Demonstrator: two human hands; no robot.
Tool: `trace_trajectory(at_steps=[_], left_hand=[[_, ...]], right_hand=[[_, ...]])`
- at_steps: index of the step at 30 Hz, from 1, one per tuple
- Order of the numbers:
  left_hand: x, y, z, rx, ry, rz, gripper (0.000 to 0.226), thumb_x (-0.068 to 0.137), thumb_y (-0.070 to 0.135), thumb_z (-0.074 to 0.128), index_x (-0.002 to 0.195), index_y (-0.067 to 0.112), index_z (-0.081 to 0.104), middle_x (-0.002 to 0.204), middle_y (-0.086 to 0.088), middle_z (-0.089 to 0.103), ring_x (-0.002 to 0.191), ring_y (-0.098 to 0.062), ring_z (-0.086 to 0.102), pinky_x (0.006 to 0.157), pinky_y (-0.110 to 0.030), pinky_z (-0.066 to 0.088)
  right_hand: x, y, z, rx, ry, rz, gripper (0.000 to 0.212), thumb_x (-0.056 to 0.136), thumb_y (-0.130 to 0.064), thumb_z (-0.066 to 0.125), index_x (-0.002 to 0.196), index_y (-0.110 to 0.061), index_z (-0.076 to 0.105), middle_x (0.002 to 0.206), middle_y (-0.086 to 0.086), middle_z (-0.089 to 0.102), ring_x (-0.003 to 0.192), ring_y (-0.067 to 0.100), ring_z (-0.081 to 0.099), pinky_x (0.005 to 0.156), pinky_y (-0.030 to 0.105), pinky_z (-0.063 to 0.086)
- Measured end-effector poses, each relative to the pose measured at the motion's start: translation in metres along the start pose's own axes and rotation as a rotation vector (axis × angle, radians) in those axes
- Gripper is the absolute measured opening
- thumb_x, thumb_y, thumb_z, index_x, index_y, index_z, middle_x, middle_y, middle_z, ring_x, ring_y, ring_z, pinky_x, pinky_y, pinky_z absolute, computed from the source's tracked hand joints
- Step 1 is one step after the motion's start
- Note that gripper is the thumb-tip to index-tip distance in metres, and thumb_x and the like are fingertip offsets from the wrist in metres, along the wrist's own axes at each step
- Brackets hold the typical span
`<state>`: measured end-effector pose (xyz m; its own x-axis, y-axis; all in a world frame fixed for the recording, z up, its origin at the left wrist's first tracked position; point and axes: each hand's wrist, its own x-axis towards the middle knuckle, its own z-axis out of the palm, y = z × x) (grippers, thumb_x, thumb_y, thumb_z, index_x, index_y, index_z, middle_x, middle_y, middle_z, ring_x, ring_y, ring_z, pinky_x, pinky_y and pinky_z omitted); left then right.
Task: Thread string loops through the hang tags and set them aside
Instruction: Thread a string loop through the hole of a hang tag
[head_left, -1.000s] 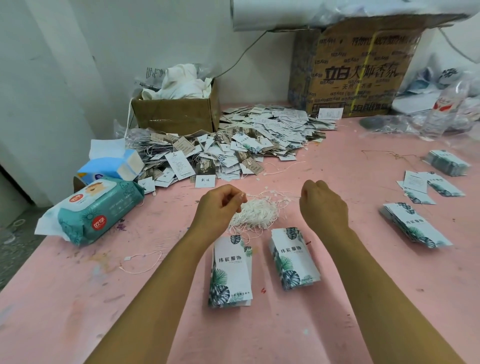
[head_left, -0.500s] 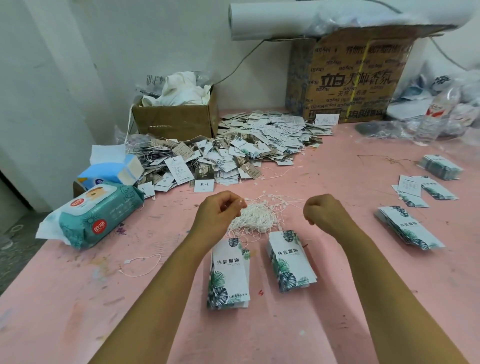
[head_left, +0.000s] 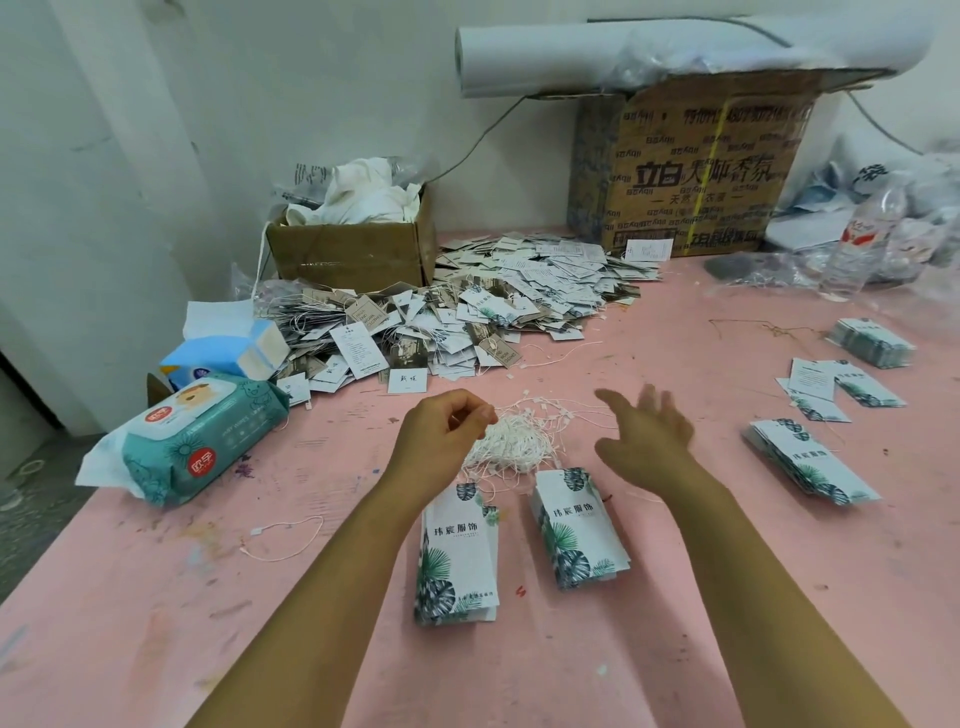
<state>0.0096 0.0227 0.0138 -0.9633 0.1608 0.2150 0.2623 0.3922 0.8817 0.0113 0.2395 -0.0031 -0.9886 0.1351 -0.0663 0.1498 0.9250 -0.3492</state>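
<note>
A tangle of white string loops (head_left: 511, 441) lies on the pink table (head_left: 156, 597) between my hands. My left hand (head_left: 441, 436) is pinched shut on a string at the tangle's left edge. My right hand (head_left: 644, 441) hovers to the right of the tangle, fingers spread and blurred, holding nothing. Two stacks of leaf-printed hang tags lie just in front: the left stack (head_left: 460, 556) under my left wrist and the right stack (head_left: 576, 525) beside it. A big heap of strung tags (head_left: 457, 306) fills the back of the table.
More tag stacks lie at the right (head_left: 810, 462), (head_left: 872, 340), with loose tags (head_left: 831, 384) between. A wet-wipes pack (head_left: 202, 436) and tissue box (head_left: 228, 348) sit left. One stray string loop (head_left: 283, 535) lies near-left. Cardboard boxes (head_left: 353, 254), (head_left: 691, 166) stand at the back wall.
My right hand has opened from a fist and its fingers now spread, moving right of the tangle. My left hand stays pinched at the string pile. The camera view shifted slightly.
</note>
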Motion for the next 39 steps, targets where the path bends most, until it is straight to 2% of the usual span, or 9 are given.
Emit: trace_trajectory(at_steps=[3,5,9,14,18,26,33,37,39], left_hand=[[-0.001,0.004,0.006,-0.026,-0.021,0.023,0.018,0.091,0.014,0.058,0.077,0.021,0.066,0.071,0.008,0.064,0.064,-0.003,0.054,0.065,-0.02,0.044],[-0.002,0.006,0.008,-0.044,-0.017,0.036,0.018,0.09,0.014,0.059,0.075,0.021,0.066,0.065,0.01,0.062,0.062,-0.004,0.053,0.064,-0.02,0.044],[-0.009,0.004,0.009,-0.068,0.006,0.031,0.012,0.089,0.016,0.061,0.079,0.017,0.068,0.067,0.006,0.062,0.063,-0.009,0.053,0.065,-0.024,0.044],[-0.025,-0.013,-0.005,0.089,-0.037,-0.052,0.011,0.087,0.027,0.063,0.098,0.024,0.064,0.095,0.004,0.06,0.089,-0.011,0.051,0.077,-0.024,0.042],[-0.043,-0.035,-0.022,0.213,-0.079,-0.251,0.043,0.079,0.035,0.07,0.116,0.038,0.048,0.115,0.003,0.044,0.112,-0.017,0.033,0.095,-0.035,0.034],[-0.049,-0.048,-0.021,0.004,-0.061,-0.327,0.034,0.076,0.018,0.076,0.104,0.023,0.058,0.094,0.001,0.053,0.076,-0.016,0.052,0.069,-0.029,0.044],[-0.043,-0.051,-0.024,0.068,0.061,-0.227,0.022,0.074,0.017,0.077,0.091,0.024,0.063,0.089,0.005,0.059,0.07,-0.012,0.05,0.062,-0.025,0.042],[-0.042,-0.049,-0.024,0.016,0.128,-0.18,0.023,0.075,0.012,0.076,0.09,0.025,0.065,0.088,0.008,0.061,0.066,-0.012,0.048,0.064,-0.027,0.043],[-0.042,-0.046,-0.023,-0.072,0.149,-0.17,0.025,0.076,0.008,0.074,0.087,0.029,0.065,0.087,0.006,0.063,0.06,-0.008,0.049,0.06,-0.025,0.043]], right_hand=[[-0.017,-0.027,-0.003,0.584,-0.069,-0.389,0.067,0.084,0.001,0.051,0.139,-0.032,0.03,0.141,0.009,0.043,0.125,0.027,0.045,0.097,0.033,0.042],[-0.024,-0.042,-0.003,0.873,-0.204,-0.501,0.058,0.087,0.008,0.048,0.131,-0.028,0.038,0.108,0.01,0.064,0.093,0.012,0.062,0.074,0.02,0.051],[-0.022,-0.051,0.006,0.93,-0.118,-0.549,0.034,0.094,0.007,0.039,0.114,-0.019,0.049,0.059,0.004,0.043,0.053,0.011,0.04,0.053,0.023,0.04],[-0.022,-0.03,-0.002,0.746,0.05,-0.512,0.029,0.095,-0.004,0.04,0.097,-0.031,0.05,0.063,-0.003,0.036,0.057,0.012,0.032,0.05,0.021,0.029],[-0.02,-0.001,-0.015,0.336,-0.006,-0.416,0.02,0.086,-0.022,0.061,0.097,-0.038,0.057,0.089,0.001,0.04,0.098,0.016,0.036,0.077,0.028,0.027],[-0.021,0.011,0.001,0.02,-0.371,-0.103,0.082,0.071,-0.05,0.073,0.141,-0.029,0.036,0.133,0.01,0.035,0.133,0.028,0.022,0.107,0.044,0.027],[-0.021,0.016,0.008,0.209,-0.262,-0.085,0.065,0.073,-0.036,0.076,0.132,-0.023,0.05,0.133,0.006,0.048,0.121,0.02,0.045,0.087,0.026,0.034],[-0.022,0.018,0.009,0.334,-0.184,-0.082,0.054,0.071,-0.028,0.079,0.119,-0.024,0.056,0.114,0.003,0.053,0.108,0.016,0.049,0.077,0.024,0.037],[-0.022,0.016,0.009,0.42,-0.101,-0.128,0.04,0.075,-0.02,0.076,0.109,-0.02,0.055,0.09,-0.004,0.05,0.085,0.008,0.048,0.058,0.015,0.038]])
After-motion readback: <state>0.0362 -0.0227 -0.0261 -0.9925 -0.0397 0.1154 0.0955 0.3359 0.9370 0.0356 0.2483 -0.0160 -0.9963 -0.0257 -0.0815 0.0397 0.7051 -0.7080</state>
